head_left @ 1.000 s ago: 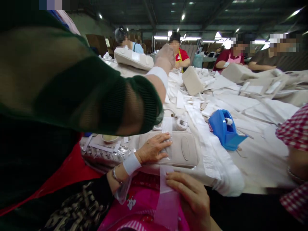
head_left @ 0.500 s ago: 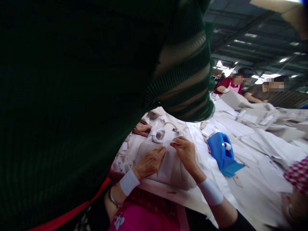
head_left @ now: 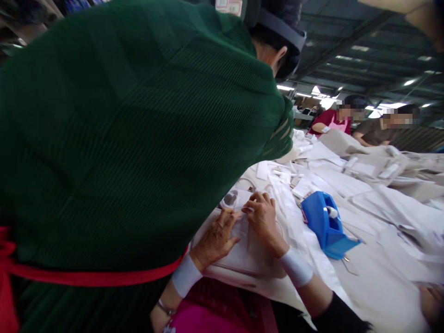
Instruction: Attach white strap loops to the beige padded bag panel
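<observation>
A pale handbag (head_left: 229, 266) lies in front of me with a thin white wrapping sheet (head_left: 242, 231) across its front. My left hand (head_left: 215, 238) rests on the bag's left part, fingers stretched and thumb apart, its fingertips at the sheet's upper part. Close beside those fingertips, my right hand (head_left: 262, 221) pinches the sheet, fingers bent. Behind the hands is the bag's wrapped strap or handle (head_left: 229, 198), partly hidden by a co-worker's body.
A co-worker in a green top (head_left: 156, 138) leans over the table close on my left. To the right stands a blue holder (head_left: 321, 222) with a white-capped item inside. Pale bags (head_left: 371, 164) and white sheets cover the table beyond. Two people (head_left: 329, 122) work at the far side.
The green-clad co-worker has shifted, baring more of the background; their hand is now hidden. My left thumb has spread, and my right hand has moved slightly left, nearer my left fingertips.
</observation>
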`<state>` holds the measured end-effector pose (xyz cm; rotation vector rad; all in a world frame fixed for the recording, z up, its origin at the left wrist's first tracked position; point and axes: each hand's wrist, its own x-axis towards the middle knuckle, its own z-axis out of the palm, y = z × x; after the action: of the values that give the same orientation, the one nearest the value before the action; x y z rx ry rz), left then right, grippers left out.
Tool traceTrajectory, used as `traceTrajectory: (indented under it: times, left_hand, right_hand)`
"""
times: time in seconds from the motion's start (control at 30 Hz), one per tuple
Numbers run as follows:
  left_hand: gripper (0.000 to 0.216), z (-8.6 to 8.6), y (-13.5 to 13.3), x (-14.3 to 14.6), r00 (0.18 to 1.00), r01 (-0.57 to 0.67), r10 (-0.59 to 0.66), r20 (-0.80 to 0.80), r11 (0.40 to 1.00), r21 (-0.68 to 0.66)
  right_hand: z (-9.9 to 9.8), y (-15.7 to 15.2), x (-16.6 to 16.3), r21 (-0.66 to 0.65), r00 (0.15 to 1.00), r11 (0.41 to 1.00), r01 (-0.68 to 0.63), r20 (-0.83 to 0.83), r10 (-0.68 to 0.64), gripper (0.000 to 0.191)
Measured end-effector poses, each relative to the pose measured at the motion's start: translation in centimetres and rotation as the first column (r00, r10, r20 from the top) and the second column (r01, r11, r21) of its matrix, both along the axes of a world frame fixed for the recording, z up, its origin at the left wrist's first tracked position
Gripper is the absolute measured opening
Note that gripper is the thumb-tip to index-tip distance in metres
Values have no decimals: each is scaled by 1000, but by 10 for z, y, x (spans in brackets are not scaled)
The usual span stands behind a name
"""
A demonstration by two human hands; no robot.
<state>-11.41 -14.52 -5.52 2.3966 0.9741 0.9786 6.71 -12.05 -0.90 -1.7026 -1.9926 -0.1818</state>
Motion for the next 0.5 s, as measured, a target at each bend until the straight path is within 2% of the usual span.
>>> traceTrajectory:
  times: [0.27,0.5]
  left_hand:
    - [37,6,-5,0,981,31,-11,-191,994,101]
    - [37,4,-5,3,952,81,-15,-306,976,203]
  right_hand:
    - [-1,2,-3,-27,996,999,36,84,-33,15]
    - [-2,12,1,-44,989,997,63,134,-56,14]
